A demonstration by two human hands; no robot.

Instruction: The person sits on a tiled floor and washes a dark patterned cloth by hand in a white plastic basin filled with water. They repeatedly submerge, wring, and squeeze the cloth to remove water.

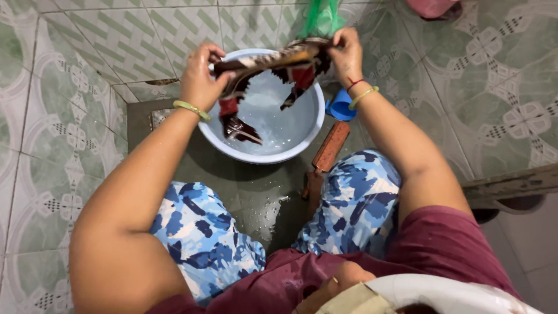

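My left hand and my right hand each grip an end of a wet patterned cloth in brown, red and cream. The cloth is stretched between them above a pale blue basin of soapy water, with its lower folds hanging down towards the water. Both wrists wear yellow-green bangles, and the right wrist also has a red thread. The basin stands on a wet dark floor in front of my knees, which are covered in blue camouflage-print fabric.
A brown brush-like block lies on the floor right of the basin, beside a small blue scoop. A green plastic bag hangs behind the basin. Green-and-white patterned tiles cover the walls. A white curved rim sits at bottom right.
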